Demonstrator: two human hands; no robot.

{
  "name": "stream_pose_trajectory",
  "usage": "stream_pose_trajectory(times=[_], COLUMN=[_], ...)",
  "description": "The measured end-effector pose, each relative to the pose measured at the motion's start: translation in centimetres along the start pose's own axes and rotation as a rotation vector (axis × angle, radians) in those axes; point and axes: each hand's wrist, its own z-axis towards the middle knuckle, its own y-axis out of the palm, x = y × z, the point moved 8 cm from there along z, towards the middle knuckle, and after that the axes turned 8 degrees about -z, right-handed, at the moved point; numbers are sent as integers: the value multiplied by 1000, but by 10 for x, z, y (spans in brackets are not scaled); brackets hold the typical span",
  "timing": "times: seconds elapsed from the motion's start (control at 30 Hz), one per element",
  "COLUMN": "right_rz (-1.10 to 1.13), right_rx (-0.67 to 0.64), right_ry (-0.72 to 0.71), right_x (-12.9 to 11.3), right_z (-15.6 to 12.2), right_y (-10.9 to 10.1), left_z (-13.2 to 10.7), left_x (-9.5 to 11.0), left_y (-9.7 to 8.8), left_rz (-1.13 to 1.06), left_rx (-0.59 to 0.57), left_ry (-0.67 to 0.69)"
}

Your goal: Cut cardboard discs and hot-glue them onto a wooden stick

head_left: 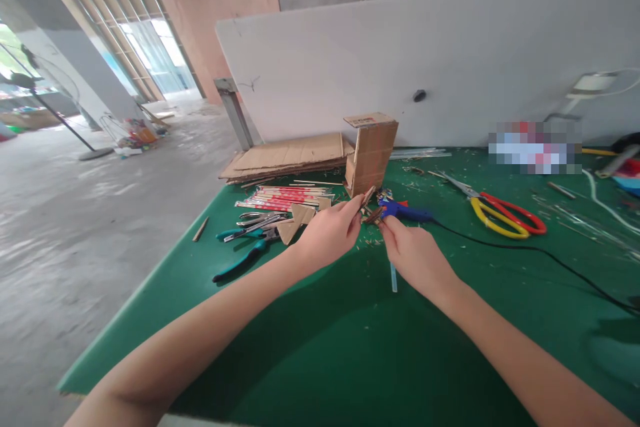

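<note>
My left hand is closed in a pinch on a small brown cardboard piece held just above the green table. My right hand is closed too, its fingertips on a small dark brown scrap close under the left hand's piece. A blue glue gun lies right behind the right hand, its black cord running off to the right. A clear glue stick lies on the table below the right hand. An upright cardboard box shape stands just behind both hands.
Flat cardboard sheets lie at the back left, with red-and-white chopstick packets, teal-handled pliers and a cardboard triangle in front. Red-and-yellow scissors lie right. A white partition backs the table; its left edge drops to a concrete floor.
</note>
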Motion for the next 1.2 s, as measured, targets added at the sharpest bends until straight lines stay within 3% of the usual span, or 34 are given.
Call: stream_pose_trajectory(times=[0.1,0.17,0.27,0.4,0.47,0.53,0.67,0.87,0.97,1.07,1.2], right_rz=[-214,-126,406,1272,1508,1603,1529,804,618,640,1031], right_rx=[-12,-24,-133,-427,-535,-593,-555,-267,-175,-155,-359], right_ry=[-32,-15,105,424,506,541,521,236,147,159,392], right_x=[-2,-1,5,4,-1,-4,-2,10,9,9,6], right_z=[-2,-1,1,-8,-12,-15,-14,1,5,5,-7], right_y=[2,2,12,38,43,44,45,26,17,17,38], left_z=[-2,-3,-4,-4,-3,-3,-4,-5,-5,-4,-2], left_x=[0,-2,-3,-1,0,1,4,9,11,10,7], left_y=[5,7,8,5,3,3,7,15,15,16,13], left_rz=[54,83,111,112,114,115,119,143,68,-17,-79], left_rx=[-18,-18,-15,0,-3,-20,-64,-170,-168,-163,-146], left_ry=[8,19,34,50,48,52,91,143,140,122,95])
